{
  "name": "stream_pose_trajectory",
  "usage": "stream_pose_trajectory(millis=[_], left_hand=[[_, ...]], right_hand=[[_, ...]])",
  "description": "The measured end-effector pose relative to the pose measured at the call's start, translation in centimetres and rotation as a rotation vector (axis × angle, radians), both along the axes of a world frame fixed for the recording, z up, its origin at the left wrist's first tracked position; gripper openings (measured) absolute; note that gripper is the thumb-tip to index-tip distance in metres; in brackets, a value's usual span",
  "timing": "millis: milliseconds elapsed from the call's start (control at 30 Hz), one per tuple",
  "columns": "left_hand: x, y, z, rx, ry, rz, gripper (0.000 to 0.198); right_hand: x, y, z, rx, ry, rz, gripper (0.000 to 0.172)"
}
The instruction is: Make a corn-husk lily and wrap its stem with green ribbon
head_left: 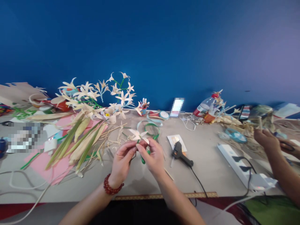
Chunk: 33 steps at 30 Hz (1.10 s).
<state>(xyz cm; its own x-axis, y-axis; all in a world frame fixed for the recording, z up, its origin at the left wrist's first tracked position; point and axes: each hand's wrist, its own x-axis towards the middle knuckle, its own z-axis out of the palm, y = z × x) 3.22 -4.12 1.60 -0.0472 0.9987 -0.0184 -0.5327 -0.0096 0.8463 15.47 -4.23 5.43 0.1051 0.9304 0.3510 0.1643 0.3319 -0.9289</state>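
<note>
Left hand (122, 161) and right hand (153, 157) pinch a cream husk flower (140, 135) by its green stem (142, 160), seemingly mid-wrap, needing steady fingertip turning.

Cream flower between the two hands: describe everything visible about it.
The cream flower has narrow pointed petals spread like a star, seemingly dried husk or paper. It is held above the table, petals up, pinched at its base between the fingertips of the left hand and right hand. A green stem, perhaps tape-wrapped, hangs below between the hands. Nothing else touches it.
</note>
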Motion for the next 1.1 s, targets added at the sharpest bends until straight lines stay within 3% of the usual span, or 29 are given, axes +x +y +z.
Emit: stream_pose_trajectory(millis=[133,333,933,1100], left_hand=[[0.0,-0.3,0.0,0.079,0.058,-0.014,0.026],[0.0,-0.3,0.2,0.097,0.104,0.023,0.013],[0.3,-0.2,1.3,-0.007,-0.135,-0.147,0.007],[0.0,0.0,1.2,-0.064,-0.124,-0.203,0.009]], right_hand=[[-0.1,-0.2,0.1,0.022,-0.011,-0.036,0.016],[-0.2,-0.3,-0.1,0.03,-0.02,-0.035,0.017],[0.0,0.3,-0.5,-0.115,0.288,0.141,0.016],[0.2,0.5,-0.8,-0.12,0.264,0.15,0.016]])
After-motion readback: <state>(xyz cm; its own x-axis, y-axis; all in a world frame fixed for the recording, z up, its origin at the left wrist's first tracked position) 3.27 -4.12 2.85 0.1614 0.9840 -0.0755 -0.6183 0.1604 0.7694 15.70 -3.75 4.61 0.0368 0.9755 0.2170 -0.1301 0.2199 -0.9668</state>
